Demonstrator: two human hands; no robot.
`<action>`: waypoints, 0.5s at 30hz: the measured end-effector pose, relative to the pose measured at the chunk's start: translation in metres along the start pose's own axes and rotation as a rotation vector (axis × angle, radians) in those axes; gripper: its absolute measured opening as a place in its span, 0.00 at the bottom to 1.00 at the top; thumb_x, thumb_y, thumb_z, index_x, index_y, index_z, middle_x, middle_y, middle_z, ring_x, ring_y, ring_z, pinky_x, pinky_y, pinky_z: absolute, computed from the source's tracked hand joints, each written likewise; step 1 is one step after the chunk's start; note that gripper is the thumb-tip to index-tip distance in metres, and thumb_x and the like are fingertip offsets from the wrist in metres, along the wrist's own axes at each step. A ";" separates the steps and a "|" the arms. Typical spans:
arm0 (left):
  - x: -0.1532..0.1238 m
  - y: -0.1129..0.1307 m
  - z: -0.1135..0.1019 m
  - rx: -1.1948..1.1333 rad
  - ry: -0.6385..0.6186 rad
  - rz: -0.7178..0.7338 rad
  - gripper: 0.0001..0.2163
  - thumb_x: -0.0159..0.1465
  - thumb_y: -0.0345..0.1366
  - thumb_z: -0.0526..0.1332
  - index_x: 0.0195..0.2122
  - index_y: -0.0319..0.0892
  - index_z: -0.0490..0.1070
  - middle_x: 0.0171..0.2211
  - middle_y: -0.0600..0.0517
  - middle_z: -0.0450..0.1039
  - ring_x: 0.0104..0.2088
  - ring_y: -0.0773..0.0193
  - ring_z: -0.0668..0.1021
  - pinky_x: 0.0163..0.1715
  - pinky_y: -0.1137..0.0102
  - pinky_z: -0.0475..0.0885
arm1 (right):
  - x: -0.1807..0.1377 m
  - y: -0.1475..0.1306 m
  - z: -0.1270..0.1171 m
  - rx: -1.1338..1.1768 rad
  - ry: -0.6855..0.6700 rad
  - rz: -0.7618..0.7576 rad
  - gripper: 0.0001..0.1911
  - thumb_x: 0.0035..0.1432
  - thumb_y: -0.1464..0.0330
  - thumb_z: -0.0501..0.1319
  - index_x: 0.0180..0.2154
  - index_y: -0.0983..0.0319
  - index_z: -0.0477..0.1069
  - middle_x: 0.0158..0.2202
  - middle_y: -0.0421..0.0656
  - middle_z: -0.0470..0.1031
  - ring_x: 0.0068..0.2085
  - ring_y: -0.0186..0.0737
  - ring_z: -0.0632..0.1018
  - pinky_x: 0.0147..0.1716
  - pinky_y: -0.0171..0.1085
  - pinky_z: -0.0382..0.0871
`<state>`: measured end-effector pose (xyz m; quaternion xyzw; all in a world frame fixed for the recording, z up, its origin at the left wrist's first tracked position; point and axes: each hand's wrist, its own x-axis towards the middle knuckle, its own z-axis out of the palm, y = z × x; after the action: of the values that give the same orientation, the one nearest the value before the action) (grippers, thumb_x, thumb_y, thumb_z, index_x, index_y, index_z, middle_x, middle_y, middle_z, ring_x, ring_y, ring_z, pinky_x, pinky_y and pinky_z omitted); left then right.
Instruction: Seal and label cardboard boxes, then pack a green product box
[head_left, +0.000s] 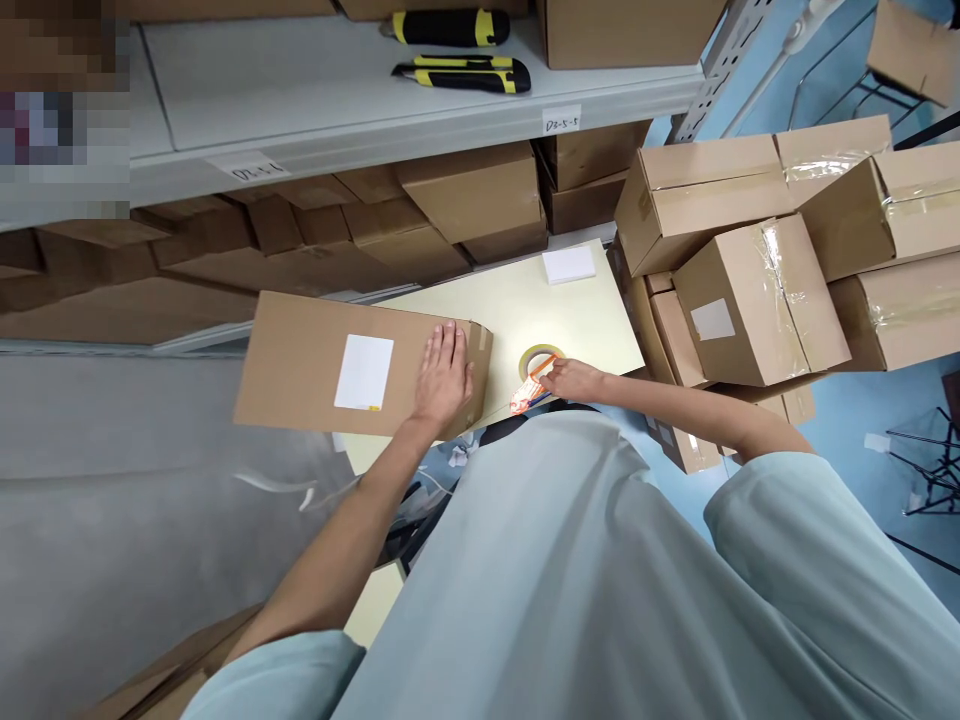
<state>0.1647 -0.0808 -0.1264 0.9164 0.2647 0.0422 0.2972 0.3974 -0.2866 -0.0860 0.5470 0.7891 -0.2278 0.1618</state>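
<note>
My left hand [444, 378] lies flat on the right end of a long cardboard box [300, 365], fingers stretched out. The box rests on a pale table [495, 300] and bears a white label [364, 372]. My right hand [574, 381] is closed on an orange-and-white tape dispenser [529, 393] at the table's front edge. A yellowish tape roll [529, 357] shows beside my fingertips, and the fingers partly cover the dispenser's grip.
Two black-and-yellow utility knives [450, 28] lie on the grey shelf [300, 90] above. Cardboard boxes [472, 190] fill the shelf below it. Stacked taped cartons [757, 300] stand to the right. A small white pad [568, 264] sits at the table's back edge.
</note>
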 end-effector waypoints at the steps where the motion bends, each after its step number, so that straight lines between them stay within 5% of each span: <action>1: 0.000 0.001 -0.001 -0.008 0.004 -0.004 0.36 0.75 0.40 0.51 0.82 0.30 0.54 0.84 0.32 0.47 0.85 0.42 0.45 0.83 0.39 0.42 | -0.005 0.008 -0.002 0.008 -0.013 0.016 0.21 0.76 0.78 0.51 0.65 0.71 0.70 0.52 0.60 0.88 0.51 0.50 0.89 0.60 0.47 0.71; 9: -0.013 0.008 0.000 0.032 -0.034 0.073 0.35 0.75 0.37 0.50 0.81 0.28 0.55 0.83 0.30 0.50 0.85 0.43 0.46 0.82 0.39 0.46 | -0.038 0.099 -0.027 -0.036 -0.094 0.233 0.22 0.75 0.79 0.49 0.63 0.75 0.71 0.54 0.67 0.85 0.53 0.54 0.86 0.64 0.51 0.65; 15: -0.028 0.007 -0.002 0.065 -0.112 0.171 0.37 0.71 0.33 0.53 0.82 0.30 0.54 0.83 0.32 0.53 0.85 0.42 0.50 0.82 0.38 0.48 | 0.011 0.110 -0.049 -0.033 -0.114 0.255 0.28 0.74 0.78 0.50 0.71 0.78 0.63 0.57 0.67 0.85 0.55 0.57 0.86 0.64 0.51 0.67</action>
<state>0.1434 -0.0985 -0.1187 0.9457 0.1698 0.0075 0.2771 0.4967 -0.2194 -0.0704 0.6265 0.7063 -0.2231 0.2427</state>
